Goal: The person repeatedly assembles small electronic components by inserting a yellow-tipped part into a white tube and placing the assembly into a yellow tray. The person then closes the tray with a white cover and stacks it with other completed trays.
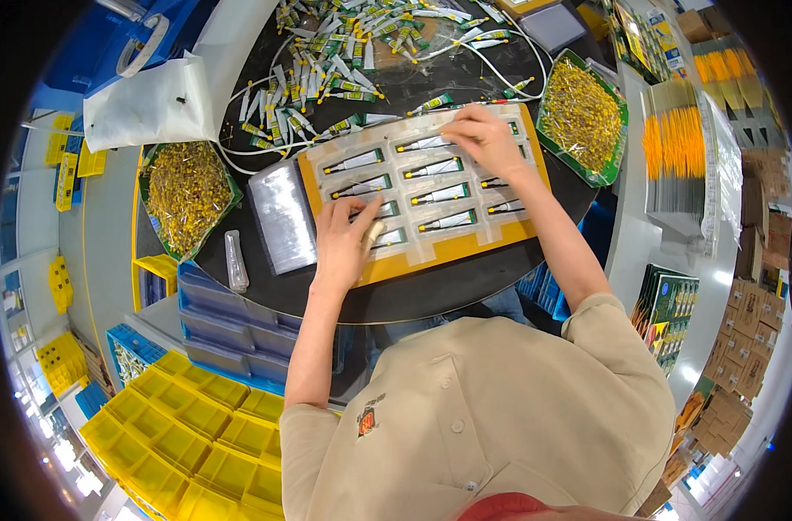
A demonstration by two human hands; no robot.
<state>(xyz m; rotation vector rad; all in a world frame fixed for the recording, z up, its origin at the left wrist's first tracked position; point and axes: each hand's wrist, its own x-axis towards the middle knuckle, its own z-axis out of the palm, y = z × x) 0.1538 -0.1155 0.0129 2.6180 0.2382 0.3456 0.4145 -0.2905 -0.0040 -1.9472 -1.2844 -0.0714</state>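
A yellow-orange board [448, 260] carries a clear plastic blister sheet [425, 249] with rows of small white-and-green tubes with yellow tips in its cells. My left hand [342, 243] rests over the left column, fingers bent and apart, partly covering a tube [389, 209]. A pale cover shows on one of its digits. At the top of the middle column, my right hand [487, 139] pinches the end of a small tube [422, 144] lying in its cell. My right forearm hides part of the right column.
Loose tubes [326, 74] lie heaped beyond the board, with a white cable [266, 149] around them. Green trays of yellow-tipped pieces [188, 187] [583, 113] stand at both sides. Clear plastic sheets [283, 217] lie left of the board. Yellow bins [196, 425] stand lower left.
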